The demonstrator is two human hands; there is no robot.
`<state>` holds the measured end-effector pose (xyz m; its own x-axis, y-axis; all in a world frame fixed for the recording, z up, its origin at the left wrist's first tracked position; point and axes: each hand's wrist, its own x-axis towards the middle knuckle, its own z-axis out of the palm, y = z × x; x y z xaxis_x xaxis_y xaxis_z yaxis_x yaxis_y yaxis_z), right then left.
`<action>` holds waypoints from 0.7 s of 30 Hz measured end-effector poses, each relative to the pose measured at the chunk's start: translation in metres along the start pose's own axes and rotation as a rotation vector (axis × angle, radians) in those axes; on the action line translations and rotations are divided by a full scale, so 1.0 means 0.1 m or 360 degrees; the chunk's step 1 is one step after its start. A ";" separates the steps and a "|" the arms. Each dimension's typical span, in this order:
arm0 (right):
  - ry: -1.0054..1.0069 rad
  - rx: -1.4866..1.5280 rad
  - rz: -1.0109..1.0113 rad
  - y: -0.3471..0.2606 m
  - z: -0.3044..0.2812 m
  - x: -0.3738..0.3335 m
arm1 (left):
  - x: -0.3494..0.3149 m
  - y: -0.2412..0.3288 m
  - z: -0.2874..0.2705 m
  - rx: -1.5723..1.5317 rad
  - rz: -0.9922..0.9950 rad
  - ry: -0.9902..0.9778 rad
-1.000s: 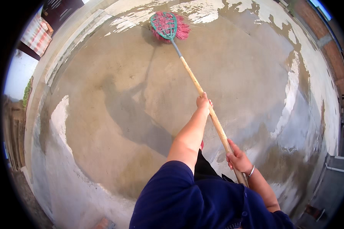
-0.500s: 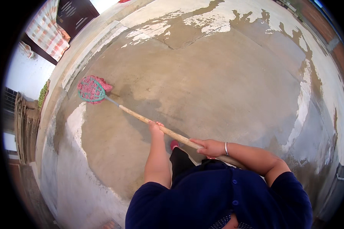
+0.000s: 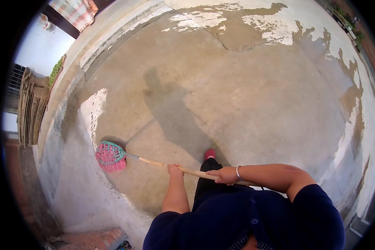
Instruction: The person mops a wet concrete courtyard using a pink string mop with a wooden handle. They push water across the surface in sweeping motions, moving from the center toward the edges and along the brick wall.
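Observation:
A mop with a pink strand head in a teal frame (image 3: 111,156) reaches out to my left on a long wooden handle (image 3: 192,171). The mop head is at the ground by the border between the wet concrete and a paler patch. My left hand (image 3: 175,169) is closed round the middle of the handle. Nearer my body, my right hand (image 3: 226,175), with a silver bracelet at the wrist, grips the handle too. The handle's rear end is hidden by my right forearm and shirt.
Wet concrete floor (image 3: 254,108) spreads ahead, with dry pale patches along its edges. A low concrete step (image 3: 73,89) runs along the left. Beyond it stand stacked brown sheets (image 3: 31,110). Reddish slabs (image 3: 93,238) lie at the lower left. One red shoe (image 3: 210,153) shows below me.
The mop head has swung back toward me, from the upper left down to the left, and its handle lies flatter. Both hands have kept their hold. My view has shifted.

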<state>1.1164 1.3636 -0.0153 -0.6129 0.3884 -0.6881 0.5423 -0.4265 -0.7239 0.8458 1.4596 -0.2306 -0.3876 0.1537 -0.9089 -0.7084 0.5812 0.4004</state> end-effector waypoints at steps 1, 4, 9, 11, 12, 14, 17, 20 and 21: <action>0.0045 0.0051 0.0020 0.01 -0.08 0.01 | 0.01 0.02 0.18 0.0041 -0.0010 -0.0020; 0.0288 0.0307 0.0099 0.06 -0.24 -0.10 | -0.16 -0.14 0.90 0.0304 -0.0006 -0.0149; 0.0803 0.0819 0.0288 0.28 -0.23 -0.59 | -0.70 -0.99 2.12 0.0837 0.0024 -0.0490; 0.1020 0.0986 0.0352 0.41 -0.18 -0.76 | -0.85 -1.47 2.46 0.1126 -0.0028 -0.0597; 0.1114 0.1099 0.0320 0.51 -0.12 -0.80 | -0.97 -1.70 2.59 0.1191 -0.0069 -0.0685; 0.1318 0.1296 0.0311 0.64 -0.01 -0.91 | -1.29 -2.12 2.77 0.1379 -0.0106 -0.0832; 0.1574 0.1532 0.0299 0.63 0.12 -1.02 | -1.70 -2.60 2.95 0.1655 -0.0082 -0.1033; 0.1825 0.1648 0.0202 0.67 0.26 -1.17 | -2.23 -2.91 2.93 0.1725 -0.0089 -0.1268; 0.1846 0.1694 0.0160 0.69 0.31 -1.27 | -2.38 -2.99 2.90 0.1736 -0.0077 -0.1283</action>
<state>1.2139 1.2594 0.0242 0.4263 0.5006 -0.7534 -0.3901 -0.6497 -0.6525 1.3207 1.4814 -0.1676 0.3408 0.3178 -0.8848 0.2580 0.8734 0.4131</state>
